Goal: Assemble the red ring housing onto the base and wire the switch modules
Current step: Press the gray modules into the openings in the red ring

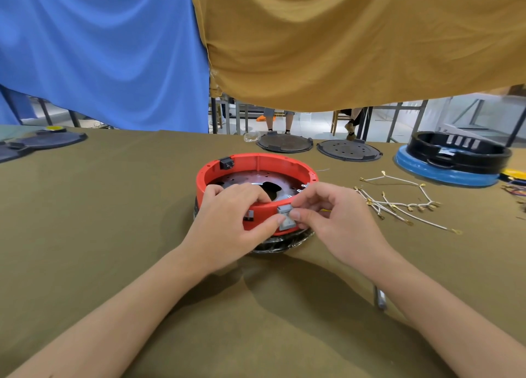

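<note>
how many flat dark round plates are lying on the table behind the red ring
2 in full view: one plate straight behind the red ring, and another plate just right of it. More dark flat pieces lie at the far left edge, partly cut off.

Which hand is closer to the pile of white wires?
The right hand. It pinches the grey switch on the red ring, just beside the white wires. The left hand sits farther away.

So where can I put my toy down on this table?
The green cloth left of the red ring is bare, and so is the near part between the arms. The right side is crowded with white wires; round black plates line the back.
</note>
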`<state>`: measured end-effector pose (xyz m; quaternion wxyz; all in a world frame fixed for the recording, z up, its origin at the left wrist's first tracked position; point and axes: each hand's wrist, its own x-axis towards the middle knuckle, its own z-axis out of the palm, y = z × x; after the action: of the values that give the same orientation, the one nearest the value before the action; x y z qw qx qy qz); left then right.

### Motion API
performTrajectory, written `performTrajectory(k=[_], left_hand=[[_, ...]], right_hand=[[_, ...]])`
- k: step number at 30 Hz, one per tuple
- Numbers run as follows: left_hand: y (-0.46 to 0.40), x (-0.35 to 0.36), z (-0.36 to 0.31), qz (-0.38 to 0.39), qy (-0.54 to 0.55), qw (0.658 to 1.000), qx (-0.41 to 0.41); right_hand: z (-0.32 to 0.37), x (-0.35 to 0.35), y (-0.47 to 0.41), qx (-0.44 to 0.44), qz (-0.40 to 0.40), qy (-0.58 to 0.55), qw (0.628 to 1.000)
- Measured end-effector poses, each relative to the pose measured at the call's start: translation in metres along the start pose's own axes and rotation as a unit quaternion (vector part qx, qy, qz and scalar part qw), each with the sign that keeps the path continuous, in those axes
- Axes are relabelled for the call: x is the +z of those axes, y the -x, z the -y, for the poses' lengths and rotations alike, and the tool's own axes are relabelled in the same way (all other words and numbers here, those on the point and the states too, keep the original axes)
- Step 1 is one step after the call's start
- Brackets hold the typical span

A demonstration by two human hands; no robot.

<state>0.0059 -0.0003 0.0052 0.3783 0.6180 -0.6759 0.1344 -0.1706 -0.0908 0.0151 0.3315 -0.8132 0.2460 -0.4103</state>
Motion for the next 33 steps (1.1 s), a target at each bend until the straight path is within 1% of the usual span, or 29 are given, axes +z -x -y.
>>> performTrajectory(k=[3, 6, 9, 12, 19, 26, 33], left_hand=[[0.000, 0.000, 0.000, -0.003, 0.000, 1.000, -0.001], [0.000, 0.000, 0.000, -0.006, 0.007, 1.000, -0.003], [0.000, 0.000, 0.000, -0.009, 0.012, 1.000, -0.004], [-0.001, 0.001, 0.000, -0.011, 0.019, 1.000, -0.007], [0.000, 0.001, 0.000, -0.006, 0.017, 1.000, -0.012], [-0.001, 0.002, -0.002, -0.009, 0.011, 1.000, -0.027], [-0.002, 0.003, -0.002, -0.004, 0.005, 0.999, -0.036]], right_hand=[[0.000, 0.001, 0.000, -0.013, -0.006, 0.021, 1.000], [0.001, -0.002, -0.002, -0.048, -0.013, 0.095, 0.994], [-0.001, -0.009, -0.006, -0.055, 0.031, 0.155, 0.986], [-0.001, -0.014, -0.008, -0.044, 0.084, 0.157, 0.983], [-0.001, -0.016, -0.011, -0.034, 0.107, 0.142, 0.983], [-0.003, -0.012, -0.013, -0.018, 0.069, 0.137, 0.988], [-0.003, -0.011, -0.016, -0.001, 0.065, 0.151, 0.986]])
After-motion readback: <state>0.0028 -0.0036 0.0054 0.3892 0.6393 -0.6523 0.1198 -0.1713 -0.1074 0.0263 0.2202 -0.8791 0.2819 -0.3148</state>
